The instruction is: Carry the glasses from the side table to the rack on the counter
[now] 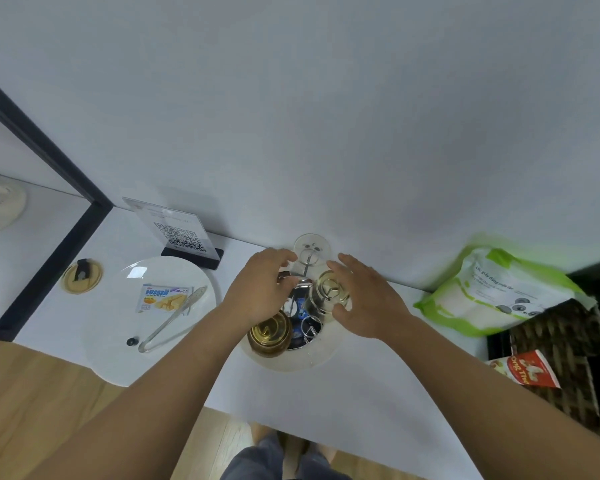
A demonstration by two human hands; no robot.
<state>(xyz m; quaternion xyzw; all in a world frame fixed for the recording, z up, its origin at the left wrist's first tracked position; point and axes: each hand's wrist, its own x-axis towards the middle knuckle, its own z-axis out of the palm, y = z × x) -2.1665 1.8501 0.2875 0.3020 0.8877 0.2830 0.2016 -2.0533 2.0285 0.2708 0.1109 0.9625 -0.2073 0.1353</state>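
Observation:
A metal glass rack (310,330) with upright prongs stands on a round pale base (323,358) on the white counter. Three glasses sit upside down on it: an amber glass (271,333) at the front left, a clear glass (328,294) on the right, and a rear clear glass (312,249) by the wall. My right hand (368,301) wraps its thumb and fingers around the right clear glass. The fingers and thumb of my left hand (258,289) touch the left side of the rear clear glass. One front prong stands bare.
A white plate (118,327) with a biscuit pack (165,297) and clear tongs (172,320) lies to the left. A QR sign stand (181,235) stands behind it. A green-and-white bag (499,294) and a dark woven basket (565,355) sit on the right. The wall is close behind the rack.

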